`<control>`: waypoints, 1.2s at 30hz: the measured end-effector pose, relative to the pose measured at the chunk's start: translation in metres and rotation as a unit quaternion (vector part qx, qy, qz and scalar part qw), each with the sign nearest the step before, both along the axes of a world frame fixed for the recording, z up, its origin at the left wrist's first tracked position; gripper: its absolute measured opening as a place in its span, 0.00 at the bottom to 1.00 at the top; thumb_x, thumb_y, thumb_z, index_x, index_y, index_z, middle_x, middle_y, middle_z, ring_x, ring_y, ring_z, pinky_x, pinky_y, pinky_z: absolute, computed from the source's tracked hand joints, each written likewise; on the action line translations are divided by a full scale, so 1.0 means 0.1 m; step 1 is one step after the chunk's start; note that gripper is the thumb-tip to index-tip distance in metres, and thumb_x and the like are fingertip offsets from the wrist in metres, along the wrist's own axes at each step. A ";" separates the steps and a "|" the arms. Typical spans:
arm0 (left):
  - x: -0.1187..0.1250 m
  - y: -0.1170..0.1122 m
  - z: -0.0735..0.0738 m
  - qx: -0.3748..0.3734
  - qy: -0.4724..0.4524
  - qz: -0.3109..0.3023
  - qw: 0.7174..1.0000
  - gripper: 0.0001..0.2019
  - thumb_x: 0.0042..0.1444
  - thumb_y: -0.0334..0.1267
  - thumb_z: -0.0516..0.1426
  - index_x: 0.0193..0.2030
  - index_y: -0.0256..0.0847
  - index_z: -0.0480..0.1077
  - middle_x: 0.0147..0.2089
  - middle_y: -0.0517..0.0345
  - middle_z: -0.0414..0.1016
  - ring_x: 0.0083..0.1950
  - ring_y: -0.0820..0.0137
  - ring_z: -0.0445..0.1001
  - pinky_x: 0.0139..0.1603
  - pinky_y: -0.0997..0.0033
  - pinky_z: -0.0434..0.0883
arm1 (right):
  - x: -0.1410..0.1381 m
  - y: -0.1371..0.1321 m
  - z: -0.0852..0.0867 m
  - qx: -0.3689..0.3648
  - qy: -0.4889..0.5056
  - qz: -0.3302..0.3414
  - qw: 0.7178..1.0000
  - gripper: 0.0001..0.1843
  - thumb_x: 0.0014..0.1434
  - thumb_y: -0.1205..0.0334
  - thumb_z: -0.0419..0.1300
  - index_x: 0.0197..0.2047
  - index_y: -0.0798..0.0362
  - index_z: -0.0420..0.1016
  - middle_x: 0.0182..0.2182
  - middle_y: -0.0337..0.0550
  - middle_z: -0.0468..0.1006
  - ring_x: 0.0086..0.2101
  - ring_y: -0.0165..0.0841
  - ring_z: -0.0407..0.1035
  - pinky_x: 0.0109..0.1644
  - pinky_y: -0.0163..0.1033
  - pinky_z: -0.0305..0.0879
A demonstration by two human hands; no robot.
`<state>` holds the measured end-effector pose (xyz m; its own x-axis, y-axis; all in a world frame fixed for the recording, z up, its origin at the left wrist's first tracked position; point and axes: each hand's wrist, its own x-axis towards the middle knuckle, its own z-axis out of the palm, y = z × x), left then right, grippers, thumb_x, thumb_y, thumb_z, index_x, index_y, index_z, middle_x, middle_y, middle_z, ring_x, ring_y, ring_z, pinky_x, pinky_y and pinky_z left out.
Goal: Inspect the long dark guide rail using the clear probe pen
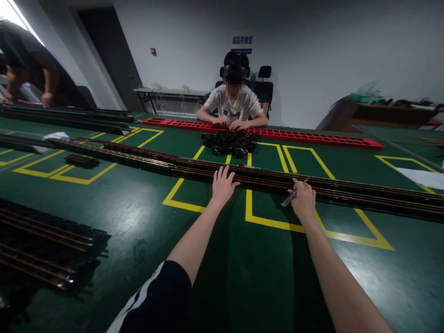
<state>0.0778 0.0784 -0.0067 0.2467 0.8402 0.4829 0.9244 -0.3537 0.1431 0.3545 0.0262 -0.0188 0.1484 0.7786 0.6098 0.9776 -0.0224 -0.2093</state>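
Long black rails with copper-coloured strips [347, 190] run across the green table in front of me. My left hand [224, 185] rests at their near edge, fingers spread with nothing gripped. To its right, my right hand [302, 196] is closed around a screwdriver [288, 199], a slim tool with a greyish handle and a thin tip sticking out above the fingers. The fingertips of that hand reach the near side of the rails. Just beyond the rails, between the hands, a small red and white item [242, 166] is partly hidden.
Opposite sits a person [236, 104] with both hands at a long red slotted frame [326, 138], behind a heap of black parts [229, 143]. More black rails [45, 240] lie at left. White paper [421, 178] is at right. Another person [34, 64] bends over far left.
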 end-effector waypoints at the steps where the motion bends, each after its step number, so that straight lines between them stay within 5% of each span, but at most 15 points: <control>1: 0.00 0.01 -0.01 0.000 0.002 -0.003 1.000 0.21 0.62 0.50 0.48 0.55 0.42 0.67 0.66 0.48 0.58 0.68 0.55 0.53 0.66 0.50 0.53 | 0.00 0.01 -0.01 -0.002 -0.002 -0.007 1.000 0.19 0.61 0.62 0.46 0.51 0.59 0.67 0.41 0.56 0.76 0.48 0.47 0.63 0.47 0.48 0.54; 12: 0.01 0.03 0.01 -0.004 0.002 -0.009 1.000 0.21 0.62 0.50 0.46 0.54 0.41 0.67 0.64 0.50 0.63 0.63 0.57 0.62 0.65 0.50 0.54 | 0.05 0.09 -0.12 -0.025 -0.004 0.002 1.000 0.22 0.60 0.66 0.45 0.56 0.60 0.61 0.46 0.58 0.76 0.58 0.46 0.59 0.59 0.54 0.45; 26: -0.01 0.03 -0.03 0.010 -0.006 -0.011 1.000 0.22 0.62 0.48 0.47 0.56 0.38 0.66 0.64 0.45 0.63 0.65 0.55 0.58 0.66 0.49 0.52 | -0.03 0.03 -0.04 -0.023 0.007 -0.001 1.000 0.18 0.61 0.65 0.47 0.53 0.62 0.63 0.49 0.62 0.74 0.59 0.46 0.58 0.60 0.54 0.46; 31: 0.05 -0.21 0.07 0.030 -0.028 -0.051 0.998 0.19 0.63 0.41 0.46 0.56 0.39 0.66 0.61 0.46 0.66 0.64 0.59 0.60 0.63 0.54 0.58 | -0.25 -0.15 0.04 -0.014 -0.002 0.037 0.999 0.14 0.61 0.62 0.49 0.48 0.58 0.64 0.59 0.63 0.64 0.61 0.47 0.52 0.58 0.55 0.48; 36: 0.49 -0.71 0.12 -0.003 -0.016 -0.136 0.991 0.17 0.62 0.45 0.48 0.50 0.39 0.70 0.48 0.49 0.75 0.54 0.61 0.69 0.55 0.59 0.65 | -0.44 -0.35 0.07 -0.013 -0.003 0.075 0.997 0.18 0.61 0.64 0.47 0.53 0.58 0.63 0.54 0.61 0.70 0.61 0.45 0.55 0.58 0.52 0.47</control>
